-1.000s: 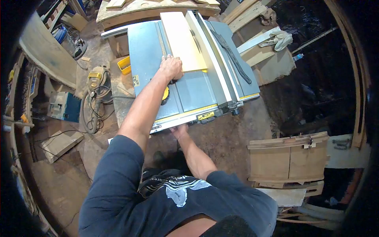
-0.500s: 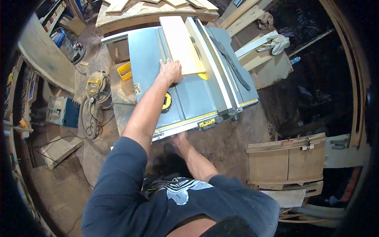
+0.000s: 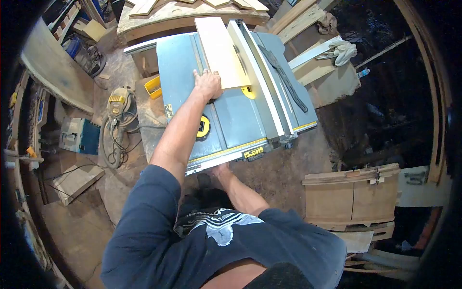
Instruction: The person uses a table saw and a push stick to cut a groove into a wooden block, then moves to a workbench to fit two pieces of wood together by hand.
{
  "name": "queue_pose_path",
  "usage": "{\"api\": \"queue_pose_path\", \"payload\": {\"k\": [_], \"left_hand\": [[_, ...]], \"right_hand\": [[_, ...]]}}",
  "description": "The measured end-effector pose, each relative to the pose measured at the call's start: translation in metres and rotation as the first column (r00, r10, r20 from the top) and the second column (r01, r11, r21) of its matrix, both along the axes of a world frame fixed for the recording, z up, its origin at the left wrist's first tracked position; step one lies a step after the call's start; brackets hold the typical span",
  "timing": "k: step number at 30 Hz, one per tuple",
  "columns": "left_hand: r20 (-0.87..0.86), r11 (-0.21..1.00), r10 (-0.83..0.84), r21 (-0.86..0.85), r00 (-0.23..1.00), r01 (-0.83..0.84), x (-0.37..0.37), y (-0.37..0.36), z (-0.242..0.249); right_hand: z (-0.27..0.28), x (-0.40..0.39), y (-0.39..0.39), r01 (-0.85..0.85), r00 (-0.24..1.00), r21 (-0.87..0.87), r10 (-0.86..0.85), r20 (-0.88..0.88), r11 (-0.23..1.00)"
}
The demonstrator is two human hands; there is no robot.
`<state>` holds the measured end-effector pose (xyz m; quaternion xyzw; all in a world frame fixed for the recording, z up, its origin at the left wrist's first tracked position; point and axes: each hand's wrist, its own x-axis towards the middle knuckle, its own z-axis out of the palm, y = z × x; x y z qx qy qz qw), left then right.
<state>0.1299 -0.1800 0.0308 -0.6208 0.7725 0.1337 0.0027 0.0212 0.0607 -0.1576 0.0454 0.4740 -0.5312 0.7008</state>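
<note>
A pale wooden board (image 3: 221, 50) lies flat on the blue-grey top of a table saw (image 3: 180, 72), beside the long fence (image 3: 257, 79). My left hand (image 3: 208, 85) rests at the board's near left corner, its fingers spread and touching the board's edge. A yellow piece (image 3: 248, 92) shows in the tabletop just before the board's near end. Below my left wrist, a yellow and black tape measure (image 3: 203, 127) sits on the saw top, partly covered by my forearm. My right hand (image 3: 221, 169) is under the saw's front edge, its fingers hidden.
Behind the saw, a wooden bench (image 3: 192, 21) carries several boards. A yellow tray (image 3: 153, 87) stands left of the saw. Further left are a corded power tool (image 3: 120, 103) and a teal case (image 3: 88, 137). A glove (image 3: 342, 52) lies on planks at the right.
The board has slid a little away from me along the fence, so more of the yellow piece shows. My left hand has moved slightly with it. My right hand stays under the front edge.
</note>
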Motion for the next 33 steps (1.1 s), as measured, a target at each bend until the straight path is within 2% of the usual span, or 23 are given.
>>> {"api": "queue_pose_path", "payload": {"k": [2, 5, 7, 8, 10, 11, 13, 15, 20, 21, 23, 24, 26, 27, 29, 33], "left_hand": [[0.002, 1.0, -0.007, 0.005, 1.0, 0.007, 0.001, -0.001, -0.003], [-0.038, 1.0, 0.024, -0.017, 0.999, -0.025, 0.001, -0.003, -0.003], [-0.023, 1.0, 0.004, -0.027, 1.0, -0.004, 0.003, -0.008, -0.011], [-0.009, 0.999, -0.006, -0.033, 1.0, 0.006, 0.003, -0.01, -0.015], [-0.006, 1.0, -0.01, -0.005, 1.0, 0.01, 0.004, -0.005, -0.002], [-0.001, 1.0, -0.014, 0.025, 1.0, 0.014, 0.004, -0.003, 0.004], [-0.017, 1.0, -0.013, 0.02, 1.0, 0.013, 0.005, -0.005, 0.002], [-0.033, 1.0, -0.008, 0.017, 0.999, 0.009, 0.006, -0.005, 0.002], [-0.046, 1.0, -0.009, -0.001, 0.999, 0.009, 0.007, -0.005, 0.002], [-0.051, 1.0, -0.011, 0.006, 0.999, 0.012, 0.006, -0.005, 0.001], [-0.006, 0.997, -0.04, 0.063, 0.999, 0.04, 0.009, -0.012, 0.002], [-0.008, 0.997, -0.039, 0.061, 0.999, 0.04, 0.009, -0.011, 0.004], [0.003, 0.998, -0.036, 0.051, 0.999, 0.035, 0.008, -0.008, 0.007], [0.0, 0.998, -0.035, 0.05, 0.999, 0.035, 0.008, -0.008, 0.005], [-0.012, 1.0, 0.018, -0.013, 1.0, -0.019, 0.006, -0.007, 0.001], [-0.003, 1.0, 0.012, 0.017, 1.0, -0.012, 0.007, -0.011, 0.008]], "right_hand": [[-0.004, -0.001, 0.003, -0.024, 1.0, 0.001, 0.024, -0.004, 1.0], [-0.022, 0.001, -0.001, 0.011, 0.995, -0.022, -0.009, 0.101, 1.0], [-0.017, 0.004, 0.003, 0.048, 0.996, -0.157, -0.035, 0.085, 0.986], [-0.015, 0.005, 0.005, 0.053, 0.996, -0.155, -0.04, 0.082, 0.986], [-0.011, 0.009, 0.005, 0.12, 0.988, -0.01, -0.119, 0.097, 0.993], [-0.009, 0.011, 0.004, 0.122, 0.988, -0.012, -0.121, 0.096, 0.992], [-0.015, 0.009, 0.003, 0.193, 0.981, 0.012, -0.193, -0.028, 0.981], [-0.019, 0.008, 0.003, 0.207, 0.976, -0.028, -0.209, -0.055, 0.978], [-0.024, -0.006, 0.009, 0.062, 0.998, -0.287, -0.058, 0.023, 0.956], [-0.028, -0.009, 0.013, 0.064, 0.998, -0.281, -0.061, 0.017, 0.958], [-0.038, -0.009, 0.016, 0.163, 0.985, -0.124, -0.153, 0.082, 0.979], [-0.026, -0.007, 0.018, 0.162, 0.985, -0.127, -0.153, 0.081, 0.979], [0.011, 0.0, 0.027, 0.069, 0.995, -0.025, -0.071, -0.072, 0.997], [0.006, -0.001, 0.031, 0.069, 0.995, -0.026, -0.071, -0.074, 0.997], [-0.016, -0.005, 0.042, 0.054, 0.983, 0.08, -0.039, -0.178, 0.995], [0.036, 0.002, 0.054, -0.04, 0.973, 0.011, 0.041, -0.226, 0.999]]}}
